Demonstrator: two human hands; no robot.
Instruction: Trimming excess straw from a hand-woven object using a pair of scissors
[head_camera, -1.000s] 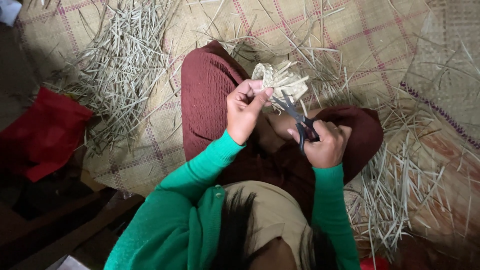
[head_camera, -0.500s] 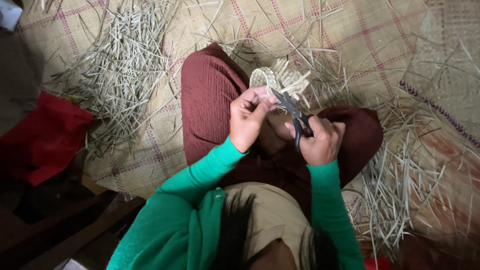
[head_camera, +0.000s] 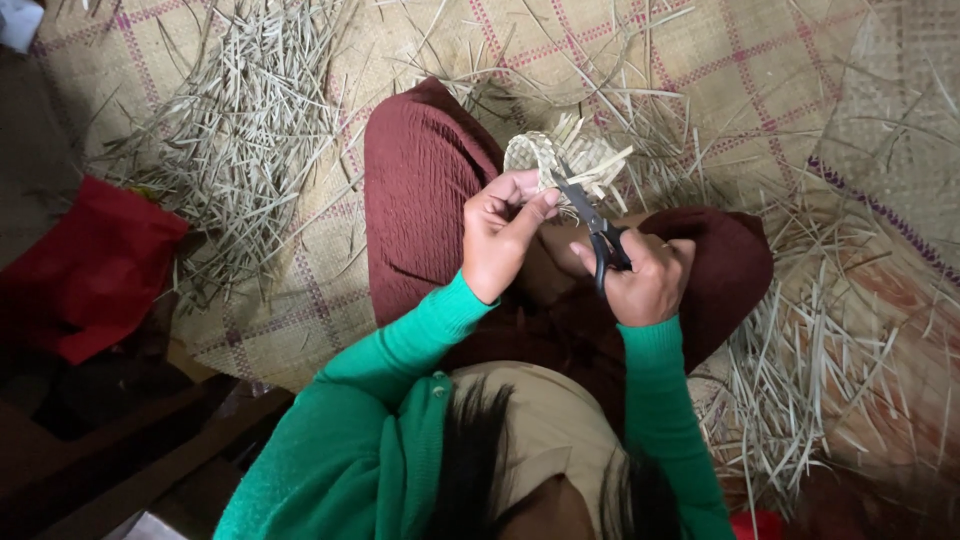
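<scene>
The left hand (head_camera: 497, 245) pinches a small woven piece (head_camera: 545, 158). At its three o'clock, the right hand (head_camera: 645, 280) grips black scissors (head_camera: 592, 222), blades touching the weave's loose strips.

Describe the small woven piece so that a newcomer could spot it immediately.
Start at the checked straw mat, then find the maroon-clad knee. Just beyond it, the left hand holds the woven piece: alone among loose strips, it is plaited, with frayed ends.
</scene>
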